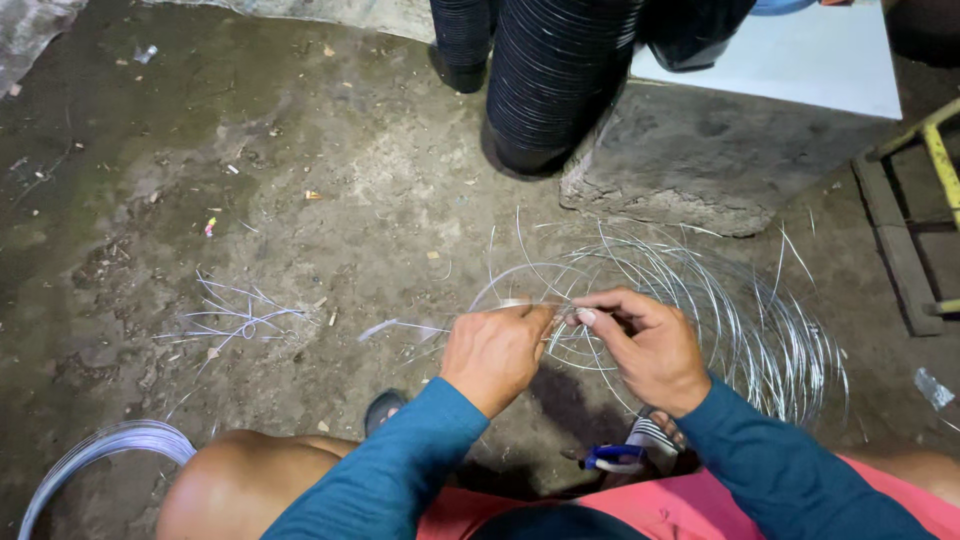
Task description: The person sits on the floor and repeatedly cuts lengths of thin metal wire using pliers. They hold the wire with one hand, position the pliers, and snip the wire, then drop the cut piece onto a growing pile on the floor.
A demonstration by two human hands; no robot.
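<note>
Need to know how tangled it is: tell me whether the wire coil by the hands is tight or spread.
Spread. The wire coil fans out in loose, separated loops across the floor.

both hands (575,345) on springy wire coil (740,320)
</note>
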